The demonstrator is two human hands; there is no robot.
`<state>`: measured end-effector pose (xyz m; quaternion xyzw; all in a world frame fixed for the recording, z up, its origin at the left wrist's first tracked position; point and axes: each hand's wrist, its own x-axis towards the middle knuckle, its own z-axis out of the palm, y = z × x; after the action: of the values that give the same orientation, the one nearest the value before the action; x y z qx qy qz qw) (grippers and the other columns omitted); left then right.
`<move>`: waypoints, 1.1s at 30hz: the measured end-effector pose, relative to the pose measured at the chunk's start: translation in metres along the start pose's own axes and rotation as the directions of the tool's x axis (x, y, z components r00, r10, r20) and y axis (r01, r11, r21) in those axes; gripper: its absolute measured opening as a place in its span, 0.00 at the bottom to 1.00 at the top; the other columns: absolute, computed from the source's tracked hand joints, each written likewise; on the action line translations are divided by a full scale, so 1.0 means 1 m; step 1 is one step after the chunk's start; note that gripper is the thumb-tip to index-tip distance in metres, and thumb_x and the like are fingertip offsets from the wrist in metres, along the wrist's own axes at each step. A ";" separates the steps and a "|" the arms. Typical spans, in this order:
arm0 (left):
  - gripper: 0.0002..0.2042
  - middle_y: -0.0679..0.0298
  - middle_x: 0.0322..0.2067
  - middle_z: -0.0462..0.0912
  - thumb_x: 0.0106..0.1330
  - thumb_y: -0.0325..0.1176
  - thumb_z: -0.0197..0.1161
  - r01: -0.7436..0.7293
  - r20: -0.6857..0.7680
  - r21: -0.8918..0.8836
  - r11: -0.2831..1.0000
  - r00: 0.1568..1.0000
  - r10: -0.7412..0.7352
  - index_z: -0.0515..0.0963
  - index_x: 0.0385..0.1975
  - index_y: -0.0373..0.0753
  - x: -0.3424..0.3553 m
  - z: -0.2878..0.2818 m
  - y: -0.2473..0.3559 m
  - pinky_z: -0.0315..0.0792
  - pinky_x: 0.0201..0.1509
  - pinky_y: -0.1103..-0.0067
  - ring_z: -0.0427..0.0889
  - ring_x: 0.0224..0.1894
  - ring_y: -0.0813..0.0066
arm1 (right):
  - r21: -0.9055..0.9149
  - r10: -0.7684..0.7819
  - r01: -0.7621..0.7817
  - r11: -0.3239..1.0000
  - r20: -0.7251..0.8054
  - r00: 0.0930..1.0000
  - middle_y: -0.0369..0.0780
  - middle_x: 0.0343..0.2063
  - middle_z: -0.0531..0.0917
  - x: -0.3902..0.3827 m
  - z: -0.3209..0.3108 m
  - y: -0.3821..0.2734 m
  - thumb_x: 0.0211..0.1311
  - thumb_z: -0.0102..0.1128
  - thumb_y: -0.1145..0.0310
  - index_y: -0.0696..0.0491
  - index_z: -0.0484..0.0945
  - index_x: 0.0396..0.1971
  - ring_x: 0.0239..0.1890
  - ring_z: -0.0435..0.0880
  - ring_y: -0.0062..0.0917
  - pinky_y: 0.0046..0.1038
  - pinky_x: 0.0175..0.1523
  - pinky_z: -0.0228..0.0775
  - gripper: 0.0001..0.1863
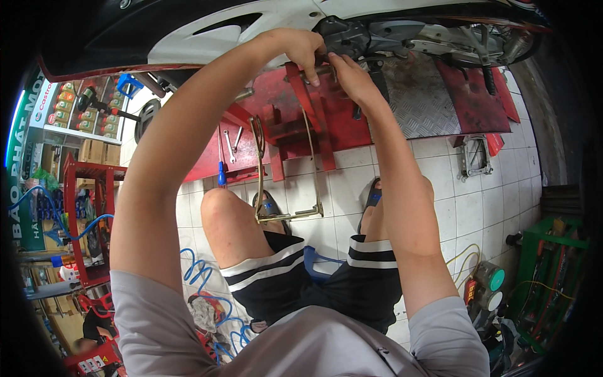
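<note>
At the far left a red metal rack (pixel 88 207) stands on the shop floor with a blue coiled hose (pixel 59 220) hanging through it, and behind it a shelf (pixel 85 107) holds rows of small bottles, too small to count. The floor (pixel 483 213) is white square tile, with a second blue coiled hose (pixel 201 276) lying on it by the person's left thigh. Further right, a red lift platform (pixel 276 119) carries a white motorbike (pixel 264 25) whose underside fills the top of the view. On the platform's left end lie two wrenches (pixel 231 147) and one blue-handled screwdriver (pixel 221 173). One bent metal stand (pixel 286 188) hangs from the platform down between the two knees, above two sandalled feet. The left hand (pixel 301 50) is closed over a metal rod (pixel 308 74) at the platform's upper edge, just under the engine (pixel 352 34). The right hand (pixel 348 72) sits just beside it, its fingers pinched at the rod's end; whether they truly hold it, I cannot tell. Right of the hands one grey checker plate (pixel 418 100) covers the platform. At the far right stands one green crate (pixel 553 270), with two round cans (pixel 490 286) near it on the tile.
</note>
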<state>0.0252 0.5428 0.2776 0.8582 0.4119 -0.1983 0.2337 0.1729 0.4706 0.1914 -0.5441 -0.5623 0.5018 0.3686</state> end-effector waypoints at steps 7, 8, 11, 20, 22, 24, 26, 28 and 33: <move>0.12 0.63 0.25 0.83 0.51 0.33 0.70 -0.037 -0.048 0.045 0.998 0.998 0.039 0.81 0.32 0.33 -0.002 0.001 0.001 0.71 0.31 0.77 0.80 0.28 0.75 | -0.065 -0.046 0.045 0.997 -0.024 0.999 0.39 0.32 0.77 0.003 -0.003 0.004 0.66 0.41 0.42 0.55 0.75 0.46 0.37 0.76 0.26 0.27 0.36 0.71 0.30; 0.12 0.63 0.25 0.83 0.52 0.33 0.69 -0.045 -0.093 0.109 0.993 0.994 0.055 0.81 0.32 0.32 -0.002 0.003 0.000 0.71 0.31 0.77 0.80 0.28 0.75 | -0.062 -0.037 0.036 0.997 -0.022 0.999 0.39 0.31 0.78 0.000 -0.003 0.001 0.66 0.41 0.42 0.56 0.75 0.46 0.36 0.76 0.26 0.27 0.37 0.70 0.30; 0.13 0.63 0.25 0.83 0.52 0.33 0.69 -0.008 0.123 -0.031 0.999 0.992 0.011 0.81 0.34 0.32 0.000 -0.001 -0.002 0.71 0.31 0.77 0.80 0.27 0.75 | -0.061 -0.029 0.029 0.998 0.002 1.000 0.55 0.41 0.81 -0.001 -0.003 -0.002 0.64 0.41 0.42 0.58 0.74 0.50 0.45 0.81 0.43 0.36 0.52 0.68 0.33; 0.17 0.62 0.27 0.84 0.51 0.33 0.69 -0.004 0.185 -0.151 0.989 0.982 0.032 0.80 0.38 0.30 0.000 0.002 -0.010 0.71 0.32 0.78 0.80 0.27 0.76 | -0.099 -0.049 0.047 0.994 -0.018 0.999 0.55 0.45 0.80 0.006 -0.004 0.003 0.64 0.40 0.42 0.59 0.73 0.51 0.52 0.77 0.46 0.36 0.57 0.65 0.34; 0.17 0.62 0.27 0.84 0.51 0.33 0.69 -0.030 0.139 -0.123 0.992 0.989 0.047 0.80 0.38 0.30 -0.001 0.003 -0.013 0.71 0.33 0.79 0.80 0.28 0.76 | -0.064 -0.014 0.016 0.998 0.021 1.000 0.56 0.47 0.79 0.003 -0.007 0.000 0.64 0.39 0.42 0.59 0.74 0.51 0.55 0.75 0.47 0.37 0.59 0.63 0.34; 0.17 0.62 0.27 0.84 0.50 0.33 0.70 -0.069 0.059 -0.049 0.996 0.996 0.072 0.80 0.38 0.30 -0.001 0.002 -0.012 0.71 0.33 0.79 0.80 0.28 0.76 | -0.061 -0.024 0.025 0.998 0.011 1.000 0.56 0.47 0.78 0.004 -0.009 0.002 0.64 0.39 0.42 0.59 0.74 0.50 0.55 0.74 0.48 0.37 0.59 0.63 0.34; 0.17 0.61 0.27 0.84 0.49 0.33 0.70 -0.102 -0.052 0.062 0.993 0.993 0.105 0.80 0.38 0.30 0.000 0.006 -0.013 0.71 0.33 0.79 0.80 0.28 0.76 | -0.089 -0.075 0.072 0.993 -0.033 0.997 0.56 0.47 0.79 0.009 -0.006 0.008 0.64 0.39 0.41 0.59 0.74 0.50 0.55 0.75 0.47 0.37 0.59 0.63 0.34; 0.18 0.61 0.27 0.84 0.48 0.32 0.71 -0.059 0.078 -0.209 0.976 0.994 0.077 0.80 0.38 0.29 0.001 0.007 -0.019 0.72 0.33 0.78 0.80 0.28 0.76 | -0.084 -0.071 0.069 0.994 -0.020 0.997 0.56 0.47 0.79 0.013 -0.004 0.011 0.64 0.39 0.41 0.59 0.74 0.49 0.55 0.75 0.47 0.37 0.59 0.63 0.34; 0.17 0.58 0.29 0.85 0.47 0.29 0.71 -0.033 -0.029 -0.054 0.998 0.999 0.032 0.80 0.38 0.28 -0.005 0.001 -0.002 0.73 0.34 0.78 0.82 0.29 0.74 | -0.070 -0.051 0.049 0.996 -0.033 0.998 0.50 0.43 0.79 0.007 -0.009 0.009 0.64 0.40 0.42 0.57 0.75 0.49 0.48 0.76 0.40 0.34 0.51 0.66 0.33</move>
<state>0.0209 0.5402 0.2795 0.8608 0.4063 -0.1712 0.2544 0.1822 0.4781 0.1841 -0.5509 -0.5862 0.4634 0.3716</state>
